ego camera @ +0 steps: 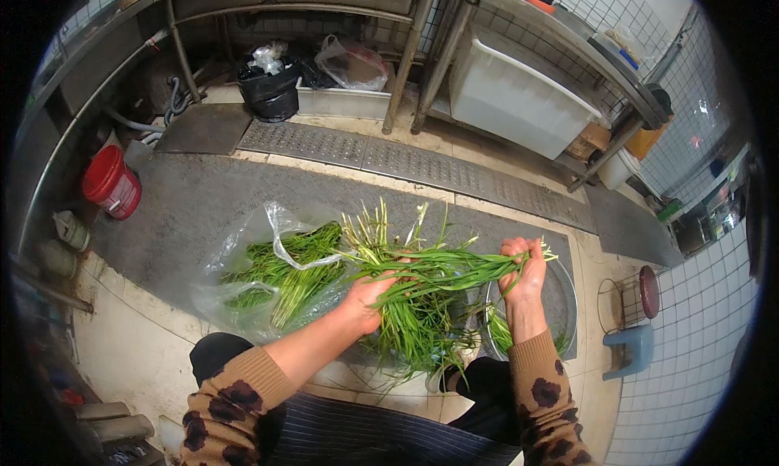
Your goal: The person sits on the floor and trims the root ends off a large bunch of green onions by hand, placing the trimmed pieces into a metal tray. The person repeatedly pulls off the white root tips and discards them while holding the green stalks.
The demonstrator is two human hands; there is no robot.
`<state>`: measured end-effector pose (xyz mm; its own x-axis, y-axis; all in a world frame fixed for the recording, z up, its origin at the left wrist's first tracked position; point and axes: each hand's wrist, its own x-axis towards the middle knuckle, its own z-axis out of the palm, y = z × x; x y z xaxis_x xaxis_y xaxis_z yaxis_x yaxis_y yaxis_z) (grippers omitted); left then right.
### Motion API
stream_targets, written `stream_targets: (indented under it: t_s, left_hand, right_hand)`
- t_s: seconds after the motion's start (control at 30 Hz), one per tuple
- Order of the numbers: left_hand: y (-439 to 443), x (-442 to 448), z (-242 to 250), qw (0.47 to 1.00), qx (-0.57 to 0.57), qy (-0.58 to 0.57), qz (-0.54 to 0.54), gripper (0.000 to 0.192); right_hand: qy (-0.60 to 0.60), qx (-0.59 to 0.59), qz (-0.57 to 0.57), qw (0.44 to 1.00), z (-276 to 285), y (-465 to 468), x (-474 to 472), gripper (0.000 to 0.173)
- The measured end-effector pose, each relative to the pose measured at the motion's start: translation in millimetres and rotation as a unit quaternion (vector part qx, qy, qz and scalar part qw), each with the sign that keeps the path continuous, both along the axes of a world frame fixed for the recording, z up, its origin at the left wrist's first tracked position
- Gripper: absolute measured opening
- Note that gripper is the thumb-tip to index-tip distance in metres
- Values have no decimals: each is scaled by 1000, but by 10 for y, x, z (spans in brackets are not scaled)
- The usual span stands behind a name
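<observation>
A bunch of long green leaves, likely garlic chives (465,264), stretches between my two hands above the floor mat. My right hand (522,268) is closed around the end with pale stems, which poke out past the fist. Around the leafy part curls my left hand (370,295), its fingers partly hidden by leaves. Below and beside it lies a loose heap of chives (414,332). More chives (304,277) fill an open transparent plastic bag (222,311) to the left. Under my right forearm stands a wide round metal basin (572,283) with some chives inside.
A dark textured mat (182,204) covers the floor. A red bucket (112,183) stands at left. Beyond a perforated metal drain cover (420,158) are a black-bagged bin (271,94) and a white plastic tub (517,94). A blue stool (630,347) stands at right.
</observation>
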<state>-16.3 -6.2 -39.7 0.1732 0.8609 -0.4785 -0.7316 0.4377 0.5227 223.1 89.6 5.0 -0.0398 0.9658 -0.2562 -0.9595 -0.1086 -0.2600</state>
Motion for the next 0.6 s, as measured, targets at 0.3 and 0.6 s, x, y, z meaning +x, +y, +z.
stream_targets:
  t_s: [0.3, 0.6]
  left_hand:
    - [113, -42, 28, 999, 22, 35, -4, 28]
    - [110, -107, 20, 999, 19, -32, 6, 28]
  right_hand:
    - [21, 6, -17, 1000, -21, 90, 187, 35]
    - [30, -10, -48, 998, 17, 136, 326, 36]
